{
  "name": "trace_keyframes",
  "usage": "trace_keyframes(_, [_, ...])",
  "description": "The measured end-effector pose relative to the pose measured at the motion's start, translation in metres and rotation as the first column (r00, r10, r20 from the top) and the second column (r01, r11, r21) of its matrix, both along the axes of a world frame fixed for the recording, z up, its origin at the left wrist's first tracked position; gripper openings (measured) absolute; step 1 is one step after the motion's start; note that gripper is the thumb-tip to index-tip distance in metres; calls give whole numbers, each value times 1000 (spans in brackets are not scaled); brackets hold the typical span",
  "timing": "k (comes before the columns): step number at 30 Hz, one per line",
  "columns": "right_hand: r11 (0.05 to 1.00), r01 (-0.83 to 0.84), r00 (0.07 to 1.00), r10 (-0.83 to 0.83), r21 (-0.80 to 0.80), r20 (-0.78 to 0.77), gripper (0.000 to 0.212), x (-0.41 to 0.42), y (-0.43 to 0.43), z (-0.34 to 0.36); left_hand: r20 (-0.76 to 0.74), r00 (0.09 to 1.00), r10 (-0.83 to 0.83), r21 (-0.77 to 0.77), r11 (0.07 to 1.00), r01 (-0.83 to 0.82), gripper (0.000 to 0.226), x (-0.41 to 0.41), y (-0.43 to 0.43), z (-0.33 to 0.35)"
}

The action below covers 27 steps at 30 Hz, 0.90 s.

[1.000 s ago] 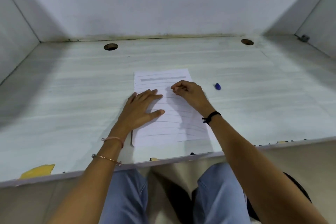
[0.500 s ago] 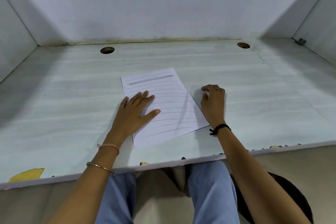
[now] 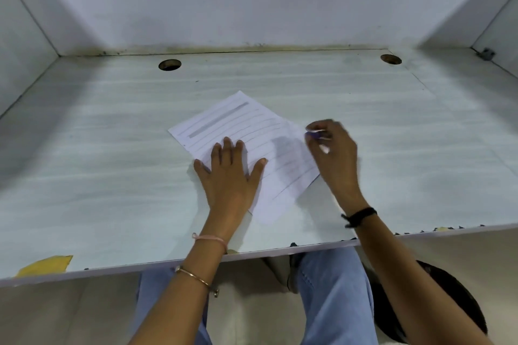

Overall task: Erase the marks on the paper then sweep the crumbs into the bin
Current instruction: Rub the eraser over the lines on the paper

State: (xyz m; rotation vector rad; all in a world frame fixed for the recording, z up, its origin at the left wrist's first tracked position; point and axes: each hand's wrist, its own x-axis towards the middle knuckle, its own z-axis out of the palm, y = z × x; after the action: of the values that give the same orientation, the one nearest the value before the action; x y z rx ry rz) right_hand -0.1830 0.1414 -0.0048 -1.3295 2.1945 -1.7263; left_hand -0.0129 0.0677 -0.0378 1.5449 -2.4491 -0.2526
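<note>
A lined white sheet of paper [image 3: 246, 131] lies turned at an angle on the pale desk [image 3: 112, 176], with a thick grey pencil mark [image 3: 218, 120] near its top edge. My left hand [image 3: 231, 176] lies flat on the sheet's lower left part, fingers spread. My right hand [image 3: 333, 148] hovers at the sheet's right edge, blurred, with its fingertips pinched on a small bluish-purple eraser [image 3: 312, 135]. No bin is in view.
Two round cable holes [image 3: 169, 65] [image 3: 390, 59] sit near the desk's back edge. White walls close the desk in at the back and on both sides. A yellow scrap [image 3: 44, 265] lies at the front left edge. My knees in jeans are under the desk.
The sheet has turned further counter-clockwise under my left hand. My right hand went right to the blue eraser on the desk, took it, and now holds it raised at the sheet's right edge.
</note>
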Motion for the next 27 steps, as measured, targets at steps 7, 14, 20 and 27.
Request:
trace_keyframes(7, [930,-280,953,239,240,184,10,46,37,-8,91,995,40,-25,999,-37,70,-3,-4,6])
trace_keyframes(14, [924,-303,948,266,234,176,8,45,43,-8,46,806,-590,52,807,588,67,30,1,2])
trace_keyframes(20, [907,-299,954,277,296,116,13,46,42,-2,155,785,-599,73,800,596,81,35,3,-1])
trace_keyframes(27, [856,-325,937,348,402,16,15,40,37,8,149,783,-604,51,795,604,82,37,5,-2])
